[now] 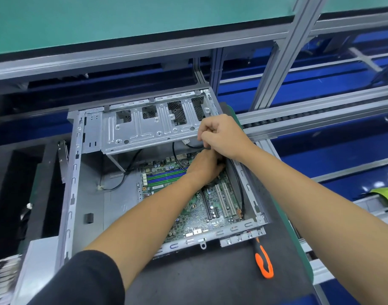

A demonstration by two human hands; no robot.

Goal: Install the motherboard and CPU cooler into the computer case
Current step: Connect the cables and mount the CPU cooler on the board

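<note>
From the head camera, the risk is the black cable [194, 146] at the far right corner of the computer case [72, 172]: pulled too hard, it could drag across the motherboard [197, 201] or come loose from its connector, which the hands hide. The right hand [221, 135] is curled around that cable just below the drive cage [144, 128]. The left hand [205, 167] sits directly beneath it, low over the board's far end; its fingers are hidden, so I cannot tell its grip. The motherboard lies flat inside the case on the worktop [210, 278], under both forearms. No cooler is visible. An orange-handled screwdriver [263, 260] lies just outside the case.
</note>
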